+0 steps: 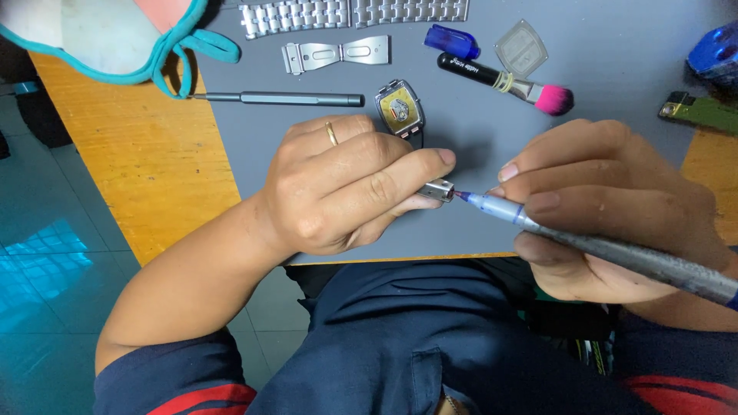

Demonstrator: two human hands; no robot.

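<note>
free: mat (477,131) centre | blocked: watch case (400,107), brush (507,81) behind

We are noting: metal watch bracelet (354,14) and blue object (716,48) running past the frame edges; small metal part (438,190) mostly hiding under left hand (346,184).

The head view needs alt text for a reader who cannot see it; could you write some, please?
A left hand pinches a small metal part while the right hand touches a pen-like tool to it, over a grey mat. Behind lie an open watch case, bracelet pieces, a screwdriver and a pink-tipped brush.
</note>
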